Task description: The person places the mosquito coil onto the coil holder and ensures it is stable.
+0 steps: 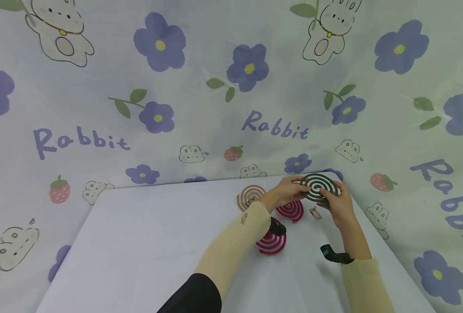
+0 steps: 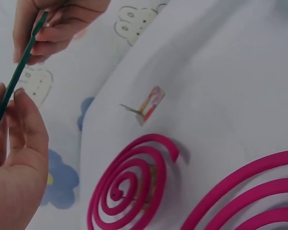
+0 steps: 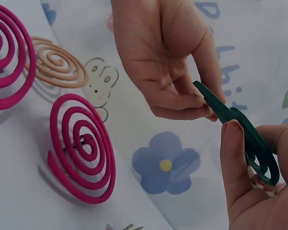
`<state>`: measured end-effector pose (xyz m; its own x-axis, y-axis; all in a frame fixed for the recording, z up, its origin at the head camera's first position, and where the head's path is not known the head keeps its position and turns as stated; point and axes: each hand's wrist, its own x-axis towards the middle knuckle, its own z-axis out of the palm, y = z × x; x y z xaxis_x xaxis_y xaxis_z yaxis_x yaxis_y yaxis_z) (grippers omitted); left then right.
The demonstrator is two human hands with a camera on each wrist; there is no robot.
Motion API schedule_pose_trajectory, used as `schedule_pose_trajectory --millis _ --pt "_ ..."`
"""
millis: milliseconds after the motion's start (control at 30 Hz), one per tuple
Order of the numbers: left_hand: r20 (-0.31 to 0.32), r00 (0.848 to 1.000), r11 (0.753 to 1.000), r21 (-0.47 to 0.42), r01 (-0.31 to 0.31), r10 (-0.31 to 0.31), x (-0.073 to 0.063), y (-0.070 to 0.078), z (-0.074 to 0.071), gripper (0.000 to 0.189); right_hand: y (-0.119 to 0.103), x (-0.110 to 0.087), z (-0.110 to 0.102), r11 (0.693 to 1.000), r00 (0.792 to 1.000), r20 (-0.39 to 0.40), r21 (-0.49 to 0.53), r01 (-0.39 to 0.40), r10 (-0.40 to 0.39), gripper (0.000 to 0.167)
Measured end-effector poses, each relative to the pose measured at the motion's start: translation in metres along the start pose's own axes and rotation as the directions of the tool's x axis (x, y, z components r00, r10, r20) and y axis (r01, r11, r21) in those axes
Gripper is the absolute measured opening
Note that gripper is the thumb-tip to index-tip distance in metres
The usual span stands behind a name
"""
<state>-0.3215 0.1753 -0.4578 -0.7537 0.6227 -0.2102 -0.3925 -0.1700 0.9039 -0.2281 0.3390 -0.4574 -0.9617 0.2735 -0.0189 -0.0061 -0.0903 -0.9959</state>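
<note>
Both hands hold a dark green mosquito coil (image 1: pixel 317 175) up above the far right of the table. My left hand (image 1: pixel 286 191) pinches its left edge between thumb and fingers. On the opposite edge, the thumb and fingers of my right hand (image 1: pixel 338 206) grip it. The wrist views show the green coil (image 2: pixel 20 67) nearly edge-on between the hands. Below it on the table lies a small red and pale piece (image 2: pixel 151 105) with a thin metal spike; its exact kind is unclear.
A magenta coil (image 3: pixel 105 167) sits raised on a small stand near the hands. Another magenta coil (image 1: pixel 272 251) is nearer, partly behind the left wrist camera. Behind the left hand is a tan coil (image 3: pixel 77 79). The white table (image 1: pixel 137 243) meets a patterned cloth backdrop (image 1: pixel 200 108).
</note>
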Motion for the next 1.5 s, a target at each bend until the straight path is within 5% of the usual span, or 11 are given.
schedule_pose_trajectory --millis 500,1000,1500 --pt "-0.074 0.997 1.000 -0.019 -0.003 0.002 0.006 -0.031 -0.002 0.025 0.036 0.001 -0.011 0.999 0.999 -0.025 -0.004 -0.038 0.038 0.073" --pt "-0.133 0.991 1.000 0.013 -0.021 0.023 0.015 -0.059 0.000 0.027 0.060 0.004 -0.022 0.997 0.996 -0.058 -0.040 -0.068 0.066 0.059" --pt "-0.284 0.959 0.995 0.101 0.005 0.024 0.018 -0.071 0.009 0.029 0.076 0.011 -0.027 0.989 0.986 -0.107 -0.067 -0.134 0.126 0.059"
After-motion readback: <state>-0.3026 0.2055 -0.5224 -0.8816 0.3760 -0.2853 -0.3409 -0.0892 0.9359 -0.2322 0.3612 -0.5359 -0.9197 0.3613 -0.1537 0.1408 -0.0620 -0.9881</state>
